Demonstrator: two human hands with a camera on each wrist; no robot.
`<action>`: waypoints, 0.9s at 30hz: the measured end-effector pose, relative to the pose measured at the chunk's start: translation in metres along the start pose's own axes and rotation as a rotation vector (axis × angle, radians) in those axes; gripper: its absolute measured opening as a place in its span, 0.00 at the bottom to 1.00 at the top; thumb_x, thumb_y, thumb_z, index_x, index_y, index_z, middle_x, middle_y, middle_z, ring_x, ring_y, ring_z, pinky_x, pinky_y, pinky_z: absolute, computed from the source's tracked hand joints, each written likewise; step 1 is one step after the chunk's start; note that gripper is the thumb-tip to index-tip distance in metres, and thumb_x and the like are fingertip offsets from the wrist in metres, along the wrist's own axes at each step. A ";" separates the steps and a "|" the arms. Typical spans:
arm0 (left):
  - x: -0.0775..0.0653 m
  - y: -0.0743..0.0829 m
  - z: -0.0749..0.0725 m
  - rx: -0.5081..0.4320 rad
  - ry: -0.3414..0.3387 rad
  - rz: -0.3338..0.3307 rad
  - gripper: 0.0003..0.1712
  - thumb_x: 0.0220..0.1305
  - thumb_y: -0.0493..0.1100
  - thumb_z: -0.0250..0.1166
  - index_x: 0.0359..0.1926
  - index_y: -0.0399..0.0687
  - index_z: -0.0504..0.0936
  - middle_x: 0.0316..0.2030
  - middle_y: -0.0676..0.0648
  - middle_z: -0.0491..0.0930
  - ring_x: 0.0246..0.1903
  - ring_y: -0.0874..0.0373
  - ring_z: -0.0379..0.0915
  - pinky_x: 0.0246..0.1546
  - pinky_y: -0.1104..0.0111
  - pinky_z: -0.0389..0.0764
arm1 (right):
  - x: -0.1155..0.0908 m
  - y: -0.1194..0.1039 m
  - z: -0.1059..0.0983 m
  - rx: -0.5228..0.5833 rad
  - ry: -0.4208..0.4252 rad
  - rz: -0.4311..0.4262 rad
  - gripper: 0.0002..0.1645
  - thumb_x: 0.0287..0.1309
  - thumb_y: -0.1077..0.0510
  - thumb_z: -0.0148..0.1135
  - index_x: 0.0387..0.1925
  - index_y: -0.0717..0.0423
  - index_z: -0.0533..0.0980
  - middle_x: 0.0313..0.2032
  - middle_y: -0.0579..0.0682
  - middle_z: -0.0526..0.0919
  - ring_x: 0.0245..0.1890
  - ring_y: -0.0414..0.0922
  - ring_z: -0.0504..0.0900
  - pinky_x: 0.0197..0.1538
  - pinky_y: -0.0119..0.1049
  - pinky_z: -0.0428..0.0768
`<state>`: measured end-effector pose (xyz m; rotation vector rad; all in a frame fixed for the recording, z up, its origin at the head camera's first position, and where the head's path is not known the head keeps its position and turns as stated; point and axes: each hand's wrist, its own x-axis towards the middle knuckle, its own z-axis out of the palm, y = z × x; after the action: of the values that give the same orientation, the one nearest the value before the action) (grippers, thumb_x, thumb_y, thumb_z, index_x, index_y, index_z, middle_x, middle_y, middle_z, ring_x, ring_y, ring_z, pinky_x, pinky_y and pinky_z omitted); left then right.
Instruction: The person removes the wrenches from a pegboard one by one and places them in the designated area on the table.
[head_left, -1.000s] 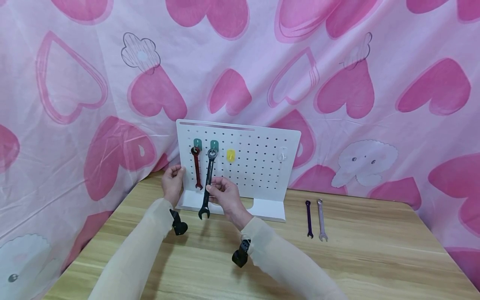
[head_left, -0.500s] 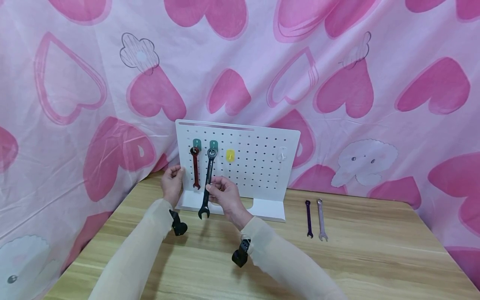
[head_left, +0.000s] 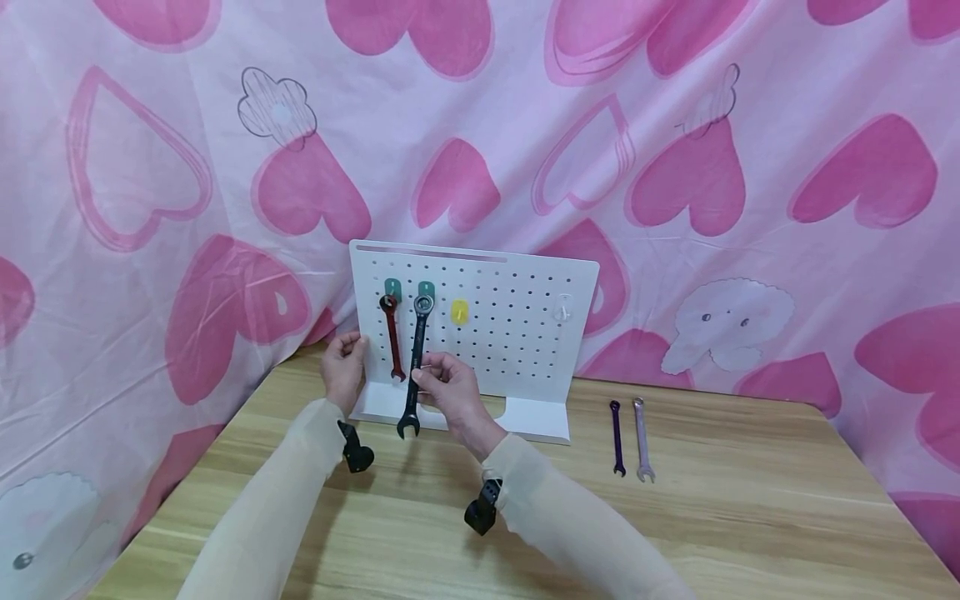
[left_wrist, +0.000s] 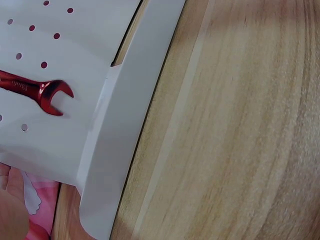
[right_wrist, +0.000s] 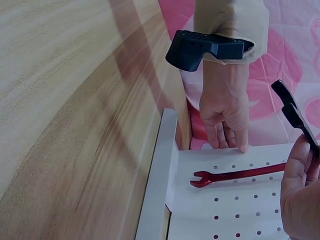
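My left hand (head_left: 344,369) grips the left edge of a white pegboard stand (head_left: 517,333), thumb on its front face in the right wrist view. My right hand (head_left: 453,392) pinches a black combination wrench (head_left: 417,350) partway down its shaft. The wrench's ring end is up, overlapping the second green hook (head_left: 427,288) in the head view; its open jaw points down. A red combination wrench (head_left: 393,337) hangs just left of it from the first green hook (head_left: 393,287). In the left wrist view, the open end of the red wrench (left_wrist: 47,94) lies close over the board.
A yellow hook (head_left: 460,312) and a clear hook (head_left: 563,308) sit farther right on the board. On the wooden table (head_left: 750,500), a dark purple wrench (head_left: 617,437) and a silvery wrench (head_left: 643,440) lie side by side. A pink heart-patterned cloth (head_left: 480,108) hangs behind.
The red wrench's lower end sways slightly left, then back right. Both hands and the black wrench stay in nearly the same place.
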<state>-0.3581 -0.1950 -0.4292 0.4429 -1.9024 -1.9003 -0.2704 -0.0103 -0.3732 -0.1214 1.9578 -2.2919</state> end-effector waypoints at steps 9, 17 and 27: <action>-0.001 0.000 0.000 0.007 -0.005 0.003 0.16 0.64 0.44 0.61 0.49 0.40 0.76 0.37 0.52 0.72 0.37 0.63 0.65 0.33 0.80 0.70 | 0.000 -0.004 -0.002 -0.002 0.007 0.001 0.13 0.57 0.64 0.62 0.45 0.56 0.77 0.33 0.47 0.76 0.32 0.40 0.78 0.39 0.32 0.83; 0.000 -0.002 0.001 0.007 -0.001 0.028 0.16 0.65 0.42 0.60 0.49 0.37 0.76 0.37 0.50 0.72 0.36 0.64 0.65 0.32 0.82 0.69 | -0.001 -0.004 -0.006 0.006 0.012 0.009 0.13 0.56 0.65 0.62 0.45 0.57 0.76 0.33 0.47 0.77 0.32 0.40 0.78 0.40 0.33 0.83; 0.001 -0.001 0.001 0.000 -0.001 0.011 0.16 0.65 0.43 0.60 0.49 0.38 0.76 0.37 0.51 0.72 0.38 0.63 0.65 0.34 0.80 0.70 | -0.009 -0.007 -0.016 -0.017 0.001 -0.004 0.14 0.57 0.65 0.61 0.47 0.59 0.75 0.33 0.47 0.76 0.32 0.40 0.78 0.41 0.34 0.83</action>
<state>-0.3592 -0.1945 -0.4306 0.4309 -1.9012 -1.8943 -0.2645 0.0076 -0.3688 -0.1256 1.9803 -2.2784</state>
